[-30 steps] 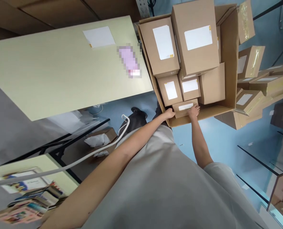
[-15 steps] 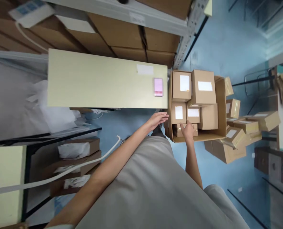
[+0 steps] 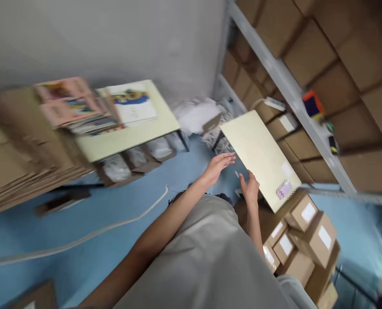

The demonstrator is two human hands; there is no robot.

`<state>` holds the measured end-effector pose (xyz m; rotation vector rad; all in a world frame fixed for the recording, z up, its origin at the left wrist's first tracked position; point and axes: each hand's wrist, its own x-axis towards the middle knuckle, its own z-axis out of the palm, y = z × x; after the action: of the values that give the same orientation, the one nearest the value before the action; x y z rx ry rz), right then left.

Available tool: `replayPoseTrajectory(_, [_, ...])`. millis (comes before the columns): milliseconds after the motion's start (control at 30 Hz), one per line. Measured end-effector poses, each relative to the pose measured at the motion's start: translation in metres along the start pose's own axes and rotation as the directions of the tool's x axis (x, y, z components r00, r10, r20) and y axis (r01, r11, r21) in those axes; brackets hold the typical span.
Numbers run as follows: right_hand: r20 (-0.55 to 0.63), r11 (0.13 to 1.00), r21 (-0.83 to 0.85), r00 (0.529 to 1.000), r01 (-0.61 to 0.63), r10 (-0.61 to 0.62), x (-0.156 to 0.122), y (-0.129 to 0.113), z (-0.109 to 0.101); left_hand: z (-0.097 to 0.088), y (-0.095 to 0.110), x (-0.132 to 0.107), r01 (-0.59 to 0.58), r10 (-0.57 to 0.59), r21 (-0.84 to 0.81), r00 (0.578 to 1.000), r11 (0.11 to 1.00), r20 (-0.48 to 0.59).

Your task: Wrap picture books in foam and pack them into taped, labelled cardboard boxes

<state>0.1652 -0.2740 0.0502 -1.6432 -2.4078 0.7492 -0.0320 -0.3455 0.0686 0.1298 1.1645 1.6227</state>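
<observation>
Beside the pale table [image 3: 258,150], the left hand [image 3: 218,166] held its fingers spread and empty above the blue floor [image 3: 139,189]. The right hand [image 3: 250,189] hovered at the table's near edge, its fingers too blurred to tell. Labelled boxes [image 3: 307,213] sat nearby.

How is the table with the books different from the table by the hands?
The table with the books carries a pile of colourful books; the table by the hands bears only a white label and a small pink thing. The table with the books stands by the wall; the table by the hands is close to the left hand and right hand. Both tops are pale yellowish green.
</observation>
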Motion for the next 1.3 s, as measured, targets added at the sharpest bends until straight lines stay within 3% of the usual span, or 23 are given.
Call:
replayPoseTrajectory(100, [0.124, 0.976, -0.017, 0.969, 0.215, -0.212, 0.024, -0.090, 0.036, -0.075, 0.051, -0.018, -0.189, 0.166, -0.115, 0.969, 0.975, -0.185])
replayPoseTrajectory(200, [0.240, 0.904, -0.035, 0.882, 0.425, -0.406, 0.032, -0.164, 0.053, -0.144, 0.079, -0.040, -0.326, 0.246, -0.195, 0.905, 0.925, -0.347])
replayPoseTrajectory(267, [0.307, 0.841, -0.056, 0.811, 0.538, -0.499, 0.031, -0.199, 0.054, -0.183, 0.086, -0.048, -0.364, 0.253, -0.212, 0.874, 0.907, -0.415])
replayPoseTrajectory(367, [0.379, 0.763, -0.097, 0.733, 0.639, -0.566, 0.028, -0.229, 0.053, -0.230, 0.088, -0.040, -0.335, 0.222, -0.184, 0.862, 0.924, -0.455])
replayPoseTrajectory(467, [0.434, 0.734, -0.104, 0.695, 0.671, -0.574, 0.037, -0.249, 0.067, -0.260, 0.094, -0.018, -0.338, 0.211, -0.165, 0.830, 0.927, -0.516])
replayPoseTrajectory(567, [0.459, 0.733, -0.088, 0.681, 0.674, -0.571, 0.066, -0.277, 0.099, -0.280, 0.109, 0.004, -0.370, 0.218, -0.158, 0.786, 0.916, -0.578])
replayPoseTrajectory(667, [0.490, 0.723, -0.061, 0.652, 0.688, -0.578, 0.108, -0.322, 0.139, -0.300, 0.130, 0.018, -0.365, 0.200, -0.140, 0.747, 0.920, -0.635])
replayPoseTrajectory(867, [0.599, 0.691, 0.023, 0.543, 0.723, -0.588, 0.197, -0.418, 0.228, -0.353, 0.176, 0.040, -0.332, 0.077, -0.175, 0.625, 0.927, -0.777])
replayPoseTrajectory(1000, [0.674, 0.737, -0.022, 0.555, 0.676, -0.488, 0.236, -0.469, 0.293, -0.376, 0.191, 0.054, -0.323, 0.027, -0.185, 0.555, 0.928, -0.832])
replayPoseTrajectory(1100, [0.722, 0.805, 0.019, 0.549, 0.592, -0.421, 0.248, -0.500, 0.330, -0.390, 0.199, 0.055, -0.295, 0.018, -0.160, 0.520, 0.942, -0.854])
replayPoseTrajectory(1167, [0.751, 0.837, 0.115, 0.505, 0.535, -0.426, 0.245, -0.519, 0.346, -0.405, 0.205, 0.051, -0.253, 0.067, -0.046, 0.420, 0.966, -0.905])
replayPoseTrajectory(1267, [0.776, 0.843, 0.225, 0.434, 0.489, -0.459, 0.229, -0.544, 0.364, -0.441, 0.218, 0.040, -0.092, 0.301, 0.289, 0.167, 0.953, -0.939])
replayPoseTrajectory(1300, [0.783, 0.840, 0.240, 0.416, 0.486, -0.463, 0.221, -0.551, 0.369, -0.455, 0.222, 0.036, -0.017, 0.381, 0.381, 0.106, 0.924, -0.919])
